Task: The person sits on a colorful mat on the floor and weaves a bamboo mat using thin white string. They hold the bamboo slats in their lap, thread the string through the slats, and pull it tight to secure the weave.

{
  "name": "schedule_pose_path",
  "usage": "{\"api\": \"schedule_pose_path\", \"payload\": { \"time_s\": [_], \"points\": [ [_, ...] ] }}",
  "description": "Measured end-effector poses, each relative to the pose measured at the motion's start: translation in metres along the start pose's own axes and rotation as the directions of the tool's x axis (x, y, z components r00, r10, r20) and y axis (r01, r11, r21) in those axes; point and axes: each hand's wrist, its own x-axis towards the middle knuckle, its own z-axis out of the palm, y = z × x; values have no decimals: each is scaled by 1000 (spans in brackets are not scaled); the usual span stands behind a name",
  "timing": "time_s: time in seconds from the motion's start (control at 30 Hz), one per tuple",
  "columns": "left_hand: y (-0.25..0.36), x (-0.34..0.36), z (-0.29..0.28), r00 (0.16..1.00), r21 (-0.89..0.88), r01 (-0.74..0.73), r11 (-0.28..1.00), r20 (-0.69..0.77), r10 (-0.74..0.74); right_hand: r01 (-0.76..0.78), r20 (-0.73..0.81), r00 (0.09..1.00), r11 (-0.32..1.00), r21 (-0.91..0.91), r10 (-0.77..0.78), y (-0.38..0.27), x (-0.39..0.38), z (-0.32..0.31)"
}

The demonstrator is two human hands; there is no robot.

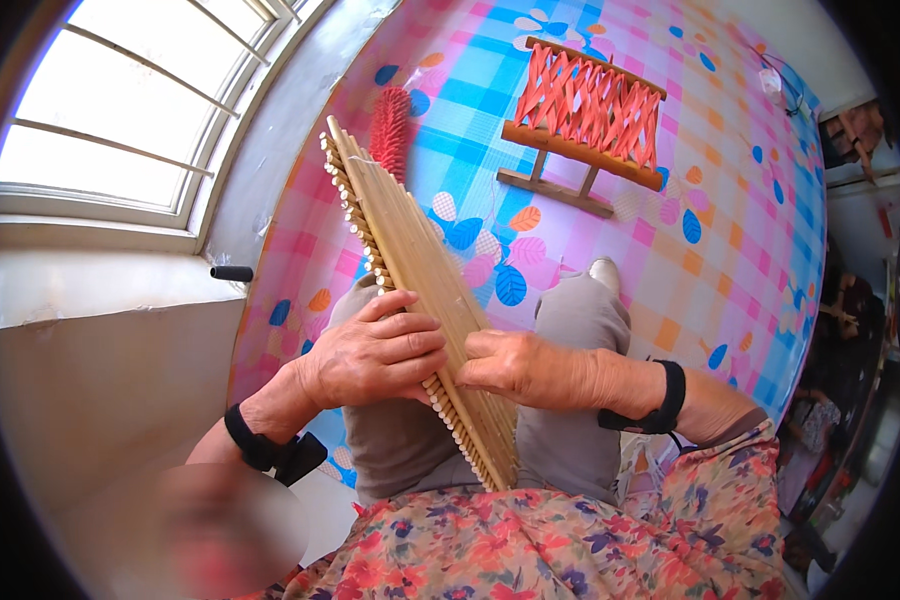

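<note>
A mat of pale straw-coloured stalks point(420, 262) set side by side stands tilted across my lap, its cut stalk ends showing along the left edge. My left hand point(380, 350) is closed round that left edge, with fingers over the top and the thumb side toward the stalk ends. My right hand point(505, 365) is a closed fist against the mat's face, fingertips pinched together. Whatever it holds, if anything, is hidden or too small to see. A thin pale thread crosses the stalks near the mat's far end.
A low wooden stool point(582, 125) with red woven strapping stands ahead on the patterned floor sheet point(650, 245). Behind the mat's far end lies a red bristly roll point(390, 130). A barred window point(120, 105) and sill are at left, and a dark cylinder point(232, 273) is near the wall.
</note>
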Motion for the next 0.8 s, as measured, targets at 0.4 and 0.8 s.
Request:
{"api": "schedule_pose_path", "payload": {
  "time_s": [0.4, 0.8],
  "points": [
    [-2, 0, 2, 1000, 7, -16, 1000, -17, 16, -18, 122, 992, 1000, 8, 17, 0, 7, -14],
    [-2, -2, 3, 998, -4, -24, 1000, -56, 24, 30, 136, 991, 996, -89, -18, 0, 11, -10]
  ]
}}
